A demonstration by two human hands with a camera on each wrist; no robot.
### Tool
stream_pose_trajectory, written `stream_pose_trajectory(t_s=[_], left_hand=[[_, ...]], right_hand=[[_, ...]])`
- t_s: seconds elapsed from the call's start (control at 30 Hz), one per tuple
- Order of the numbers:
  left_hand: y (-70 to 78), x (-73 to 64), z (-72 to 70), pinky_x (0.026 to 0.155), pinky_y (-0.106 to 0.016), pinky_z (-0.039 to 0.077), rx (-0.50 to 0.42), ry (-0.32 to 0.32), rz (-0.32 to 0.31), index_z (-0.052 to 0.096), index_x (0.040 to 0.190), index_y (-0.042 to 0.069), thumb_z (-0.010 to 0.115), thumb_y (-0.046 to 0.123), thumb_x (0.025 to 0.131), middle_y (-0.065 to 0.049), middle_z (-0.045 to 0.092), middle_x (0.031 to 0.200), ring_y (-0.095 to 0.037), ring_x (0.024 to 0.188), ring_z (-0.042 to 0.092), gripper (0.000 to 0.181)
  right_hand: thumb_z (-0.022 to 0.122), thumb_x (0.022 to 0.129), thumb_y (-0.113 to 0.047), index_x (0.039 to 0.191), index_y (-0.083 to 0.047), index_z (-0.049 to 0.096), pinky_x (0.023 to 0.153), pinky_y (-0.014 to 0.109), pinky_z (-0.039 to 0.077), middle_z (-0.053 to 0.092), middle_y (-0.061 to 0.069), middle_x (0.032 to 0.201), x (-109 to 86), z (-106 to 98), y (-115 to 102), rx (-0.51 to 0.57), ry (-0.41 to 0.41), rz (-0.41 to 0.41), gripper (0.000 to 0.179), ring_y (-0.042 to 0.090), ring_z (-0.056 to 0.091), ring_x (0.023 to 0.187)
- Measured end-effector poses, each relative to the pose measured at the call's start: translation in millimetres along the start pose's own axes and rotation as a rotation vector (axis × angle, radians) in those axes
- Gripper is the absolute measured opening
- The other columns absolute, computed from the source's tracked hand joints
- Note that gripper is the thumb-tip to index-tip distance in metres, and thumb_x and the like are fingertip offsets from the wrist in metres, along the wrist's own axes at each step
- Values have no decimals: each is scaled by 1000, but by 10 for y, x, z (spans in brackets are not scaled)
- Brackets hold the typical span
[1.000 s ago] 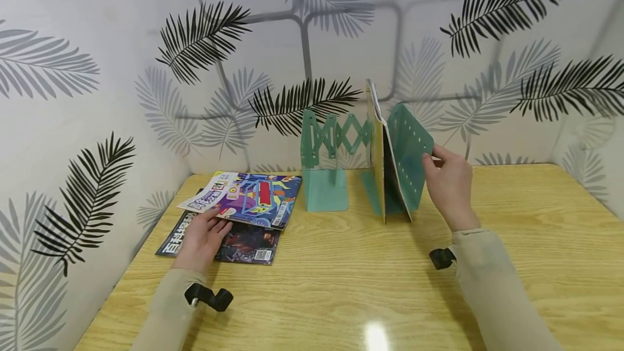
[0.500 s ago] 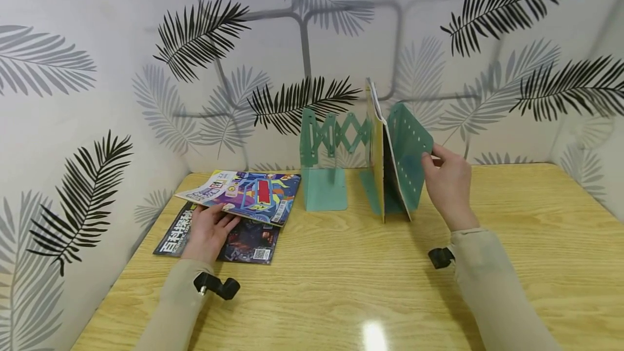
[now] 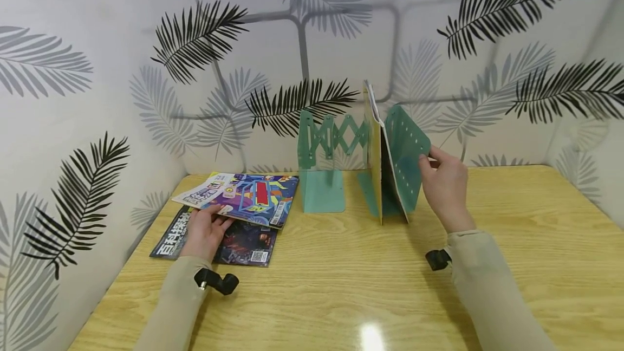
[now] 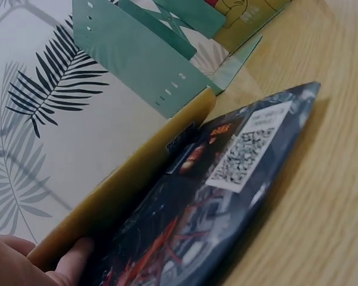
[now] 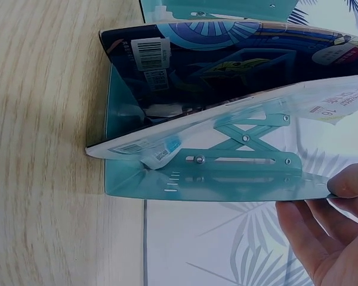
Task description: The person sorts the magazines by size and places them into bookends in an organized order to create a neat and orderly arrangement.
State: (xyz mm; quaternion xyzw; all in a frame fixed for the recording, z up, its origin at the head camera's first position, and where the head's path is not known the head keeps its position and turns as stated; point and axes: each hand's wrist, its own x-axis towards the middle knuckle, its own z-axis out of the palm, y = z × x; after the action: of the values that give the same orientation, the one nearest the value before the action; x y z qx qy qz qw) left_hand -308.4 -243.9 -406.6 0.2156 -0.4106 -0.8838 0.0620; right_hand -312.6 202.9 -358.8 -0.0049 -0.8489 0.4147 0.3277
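Observation:
In the head view my left hand [image 3: 205, 234] grips the near left edge of a purple and blue magazine [image 3: 248, 194], with fingers under it. This magazine is tilted up over a dark magazine [image 3: 244, 245] lying on the table. The left wrist view shows a gap between the yellow spine [image 4: 131, 173] of the upper one and the dark cover [image 4: 191, 208] below. My right hand [image 3: 444, 183] pinches the outer edge of the right end plate [image 3: 407, 156] of a green expandable bookend. Two thin books [image 5: 227, 107] stand in it, spread apart at the bottom.
The bookend's left plate [image 3: 324, 191] and its scissor lattice [image 3: 336, 134] stand at the back, against a leaf-patterned wall [image 3: 273, 47]. Everything rests on a wood-grain table [image 3: 312, 286]. A wall also borders the table's left side.
My left hand has moved slightly inward and taken hold of the upper magazine's edge, raising it so more of the dark cover shows. The right hand stays on the bookend plate.

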Motion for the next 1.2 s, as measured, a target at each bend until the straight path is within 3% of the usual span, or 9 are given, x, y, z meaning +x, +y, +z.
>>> stream_pose_trajectory(t_s=[0.3,0.67,0.83,0.97,1.2], left_hand=[[-27,99,39,109,-47,34,51,17,-3,18,156,3,43,-7,98,-19,29,156,-30,136,41,64],[-5,134,57,108,-46,35,52,30,-2,17,156,1,46,-12,96,-19,32,155,-29,133,43,68],[-10,136,42,106,-43,39,52,51,-7,25,154,2,52,-9,95,-15,39,151,-24,128,50,66],[-34,165,10,98,-42,48,47,71,27,34,149,-1,59,-10,92,-16,51,141,-22,115,60,63],[-38,157,44,90,-36,53,151,112,99,34,148,1,55,-8,93,-19,51,140,-21,111,63,60]], right_hand=[[55,99,-15,118,-3,72,72,41,51,70,16,111,8,-12,-9,6,11,-12,28,33,68,92],[54,100,-16,122,-5,70,73,43,52,70,15,114,-5,15,13,8,10,3,30,32,68,92],[54,100,-16,120,-4,71,74,44,53,70,15,112,-6,23,-4,14,12,-1,29,33,68,92],[55,99,-15,118,-4,72,72,42,52,70,15,111,-3,28,-5,13,19,-3,28,32,68,91],[55,99,-15,119,-4,72,71,39,50,70,15,111,-11,10,-1,3,18,4,29,32,68,91]])
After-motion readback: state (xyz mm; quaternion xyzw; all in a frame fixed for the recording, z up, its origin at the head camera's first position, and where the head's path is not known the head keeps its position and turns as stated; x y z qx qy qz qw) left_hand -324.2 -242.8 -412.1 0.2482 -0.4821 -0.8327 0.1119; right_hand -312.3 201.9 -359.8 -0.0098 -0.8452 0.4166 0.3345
